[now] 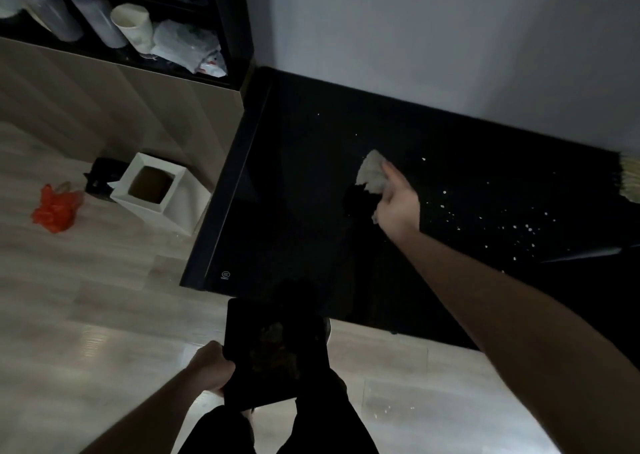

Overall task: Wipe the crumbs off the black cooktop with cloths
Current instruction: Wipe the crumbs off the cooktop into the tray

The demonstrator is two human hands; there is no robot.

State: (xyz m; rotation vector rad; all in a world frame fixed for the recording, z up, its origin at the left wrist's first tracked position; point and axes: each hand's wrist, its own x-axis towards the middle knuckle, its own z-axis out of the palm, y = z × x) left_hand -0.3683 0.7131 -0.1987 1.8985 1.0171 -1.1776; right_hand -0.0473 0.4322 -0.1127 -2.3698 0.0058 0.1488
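Note:
The black cooktop (298,190) fills the middle and right of the view, against a pale wall. White crumbs (519,228) are scattered over its right part, with a few near the back. My right hand (398,200) reaches over the middle of the cooktop and grips a crumpled white cloth (372,173), which lies on the glass. My left hand (211,367) holds the left edge of a flat black tray (273,353) just below the cooktop's front edge; dark bits lie on the tray.
A white square bin (157,190) stands on the pale floor left of the cooktop, beside an orange plastic bag (55,209) and a dark object. A shelf (114,30) with cups and wrapped items sits at the top left. A yellowish item (630,179) shows at the right edge.

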